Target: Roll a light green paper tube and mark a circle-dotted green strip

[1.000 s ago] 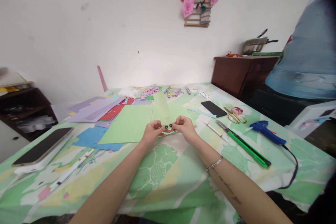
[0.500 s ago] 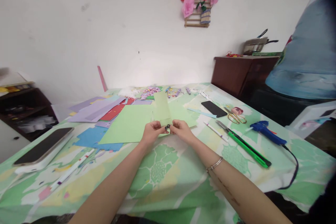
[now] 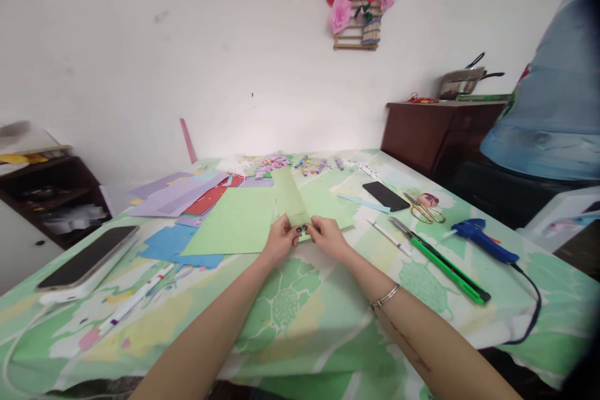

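My left hand (image 3: 280, 238) and my right hand (image 3: 328, 236) meet at the middle of the table, fingertips pinched together on the near end of a narrow light green paper strip (image 3: 287, 195). The strip runs away from me over a larger light green sheet (image 3: 237, 221). Both hands are closed on the strip, thumbs and forefingers touching it. A silver bangle sits on my right wrist.
Purple, red and blue paper sheets (image 3: 187, 197) lie at the left. A phone (image 3: 87, 256) and a pen (image 3: 134, 300) are near the left edge. Right of my hands lie a white pen (image 3: 389, 236), a green cutter (image 3: 445, 265), scissors (image 3: 424, 209), a blue glue gun (image 3: 485, 239) and a black phone (image 3: 385, 195).
My two hands have drawn closer together along the strip's near end. The view has shifted slightly.
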Available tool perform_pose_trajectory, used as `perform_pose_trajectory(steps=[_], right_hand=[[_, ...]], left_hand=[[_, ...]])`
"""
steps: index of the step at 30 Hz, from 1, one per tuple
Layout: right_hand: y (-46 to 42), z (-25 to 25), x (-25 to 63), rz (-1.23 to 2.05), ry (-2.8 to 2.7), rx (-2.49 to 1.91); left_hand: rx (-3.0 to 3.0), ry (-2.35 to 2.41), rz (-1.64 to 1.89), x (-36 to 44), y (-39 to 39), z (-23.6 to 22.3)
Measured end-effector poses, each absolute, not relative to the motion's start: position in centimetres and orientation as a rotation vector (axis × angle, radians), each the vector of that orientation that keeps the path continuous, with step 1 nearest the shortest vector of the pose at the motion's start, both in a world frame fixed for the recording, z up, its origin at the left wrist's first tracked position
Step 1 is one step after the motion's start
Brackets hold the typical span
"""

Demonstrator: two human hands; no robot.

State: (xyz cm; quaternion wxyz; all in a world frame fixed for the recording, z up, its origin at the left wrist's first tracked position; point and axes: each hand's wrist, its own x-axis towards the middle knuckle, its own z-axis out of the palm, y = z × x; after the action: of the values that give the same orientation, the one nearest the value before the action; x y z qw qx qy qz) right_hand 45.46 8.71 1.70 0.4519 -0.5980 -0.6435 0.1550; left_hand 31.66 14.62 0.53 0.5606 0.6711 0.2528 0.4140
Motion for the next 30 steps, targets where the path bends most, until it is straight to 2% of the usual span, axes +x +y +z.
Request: perform_pose_trajectory(steps=[19, 30], right_hand=[[9.6, 0.2, 46.0, 0.769, -1.441, -1.287], [9.8, 0.0, 46.0, 0.919, -1.386, -1.237]], left_hand=[[1.602, 0.508, 0.742, 30.9, 13.2, 2.2], [1.569, 0.455, 0.718, 31.1, 13.7, 1.4]])
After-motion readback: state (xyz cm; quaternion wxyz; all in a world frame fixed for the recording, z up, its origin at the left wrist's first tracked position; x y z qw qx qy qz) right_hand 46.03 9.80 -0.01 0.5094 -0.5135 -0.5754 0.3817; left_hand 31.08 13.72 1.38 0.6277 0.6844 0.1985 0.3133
